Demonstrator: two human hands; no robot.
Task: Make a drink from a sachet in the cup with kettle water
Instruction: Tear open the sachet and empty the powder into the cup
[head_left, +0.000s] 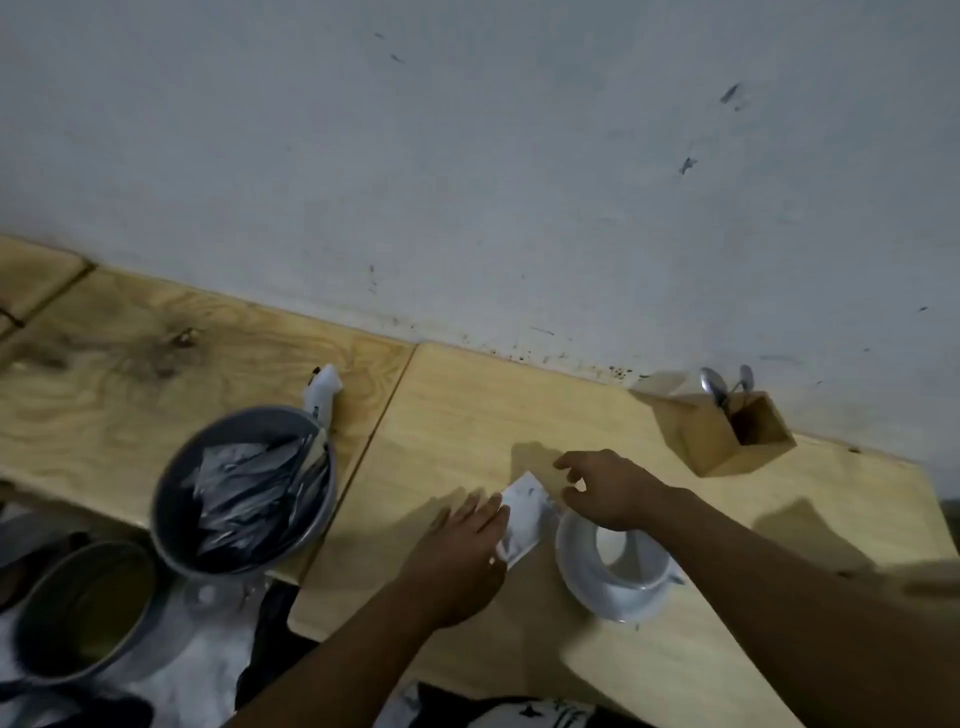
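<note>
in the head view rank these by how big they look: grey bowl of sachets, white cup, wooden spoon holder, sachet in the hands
1. grey bowl of sachets
2. white cup
3. wooden spoon holder, close to the cup in apparent size and farther from the camera, so this ranking is unsure
4. sachet, partly covered by the left hand

One cup (615, 566), two spoons (719, 387), two round tins (171, 519).

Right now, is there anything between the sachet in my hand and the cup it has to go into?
Nothing visible blocks it. The sachet, held by the left hand, sits just left of the white cup, whose mouth looks open and empty. The right hand hovers at the cup's far rim, fingers loose, not covering the opening.
</note>
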